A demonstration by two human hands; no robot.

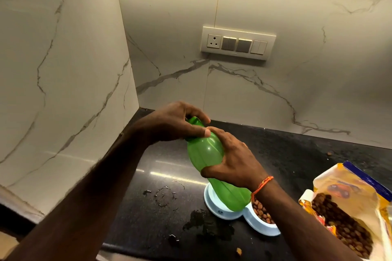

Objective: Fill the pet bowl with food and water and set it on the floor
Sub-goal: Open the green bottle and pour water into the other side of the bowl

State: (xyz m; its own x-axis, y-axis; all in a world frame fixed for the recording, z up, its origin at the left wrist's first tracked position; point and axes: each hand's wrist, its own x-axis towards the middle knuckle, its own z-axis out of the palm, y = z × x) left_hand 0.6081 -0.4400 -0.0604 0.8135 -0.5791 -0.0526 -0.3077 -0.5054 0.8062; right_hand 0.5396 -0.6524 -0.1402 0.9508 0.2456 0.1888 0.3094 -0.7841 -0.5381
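On the black counter (148, 176) in a marble-walled kitchen corner, we hold a green bottle (209, 159) upright over the left well of a pale blue double pet bowl (214, 207). Our left hand (176, 123) is curled over the bottle's top, fingers (199, 115) wrapped around the cap end; our right hand (231, 161) clasps the bottle's middle, fingers pressed against the green plastic, an orange thread at the wrist. The bowl sits near the counter's front, just left of an open yellow food bag (347, 201). Its right well already holds brown kibble (263, 214); the bottle hides the left well, so we cannot tell whether any water is in it.

The risks, as we judge them: the top may come free with a jerk and splash, or a hasty tilt could send water past the shallow well into the kibble beside it. Puddles (203, 224) already lie just left of the bowl, which may slide on the wet stone when lifted.

A few stray kibbles dot the counter's near edge and far right. Behind, veined white slabs meet in the corner, a switch panel (237, 43) sits on the far wall, and a light strip glows above.
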